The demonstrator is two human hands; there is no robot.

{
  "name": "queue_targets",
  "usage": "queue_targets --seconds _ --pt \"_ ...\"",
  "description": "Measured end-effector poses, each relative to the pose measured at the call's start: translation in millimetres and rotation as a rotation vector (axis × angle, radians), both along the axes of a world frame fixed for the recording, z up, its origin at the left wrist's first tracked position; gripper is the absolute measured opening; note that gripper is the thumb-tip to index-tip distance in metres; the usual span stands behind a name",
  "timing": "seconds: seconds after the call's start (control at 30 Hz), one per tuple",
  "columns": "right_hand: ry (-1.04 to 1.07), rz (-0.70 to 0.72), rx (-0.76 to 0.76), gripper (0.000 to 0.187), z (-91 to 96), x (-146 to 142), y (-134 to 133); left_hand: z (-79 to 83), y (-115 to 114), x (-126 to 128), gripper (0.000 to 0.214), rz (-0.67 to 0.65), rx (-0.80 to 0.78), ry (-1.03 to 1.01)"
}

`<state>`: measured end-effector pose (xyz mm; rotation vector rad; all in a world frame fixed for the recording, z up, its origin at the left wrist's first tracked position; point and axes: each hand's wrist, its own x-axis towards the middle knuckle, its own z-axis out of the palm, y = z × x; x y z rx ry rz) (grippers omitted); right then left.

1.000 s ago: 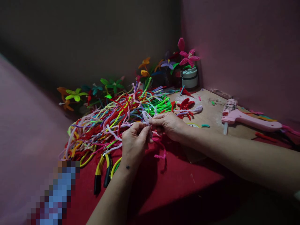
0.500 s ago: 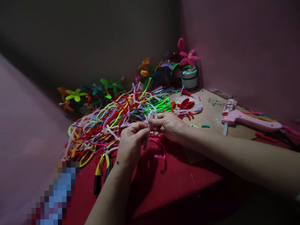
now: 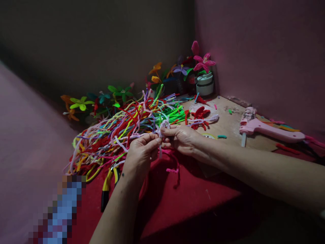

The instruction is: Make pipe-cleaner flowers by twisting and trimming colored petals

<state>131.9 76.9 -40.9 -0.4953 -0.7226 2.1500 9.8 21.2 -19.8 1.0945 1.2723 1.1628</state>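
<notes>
A pale lilac pipe cleaner (image 3: 165, 122), bent into loops at the top, is pinched between my two hands, and one end of it hangs down below the fingers. My left hand (image 3: 142, 145) grips its lower part with thumb and forefinger. My right hand (image 3: 181, 137) holds the looped part from the right, its fingers curled. Just behind the hands lies a big heap of colourful pipe cleaners (image 3: 111, 132). A pink pipe cleaner (image 3: 174, 169) curls on the red cloth beneath them. Yellow-and-black pliers (image 3: 107, 183) lie left of my left forearm.
At the right, a pink glue gun (image 3: 271, 130) rests on a brown board (image 3: 225, 112). Red pipe-cleaner petals (image 3: 200, 115) lie nearer the middle. Finished flowers stand along the back, including a pink one (image 3: 204, 61) above a light lidded container (image 3: 205, 84). Walls close in behind.
My left hand has shifted slightly left and down at the wrist, and its fingers have turned a little. More of the lilac pipe cleaner's hanging end shows. My right hand is nearly still.
</notes>
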Motion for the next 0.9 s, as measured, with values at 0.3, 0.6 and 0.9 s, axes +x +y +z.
queue_targets --seconds 0.3,0.6,0.9 --pt "-0.059 -0.042 0.031 0.020 1.1 2 -1 0.3 -3 11 0.018 0.007 0.025 -0.046" --pt "-0.019 -0.060 0.064 0.016 -2.0 1 -2 1.1 -3 13 0.017 0.061 0.023 -0.062" --pt "-0.042 -0.058 0.098 0.018 3.7 4 -2 2.7 -1 7 0.021 0.065 -0.006 -0.040"
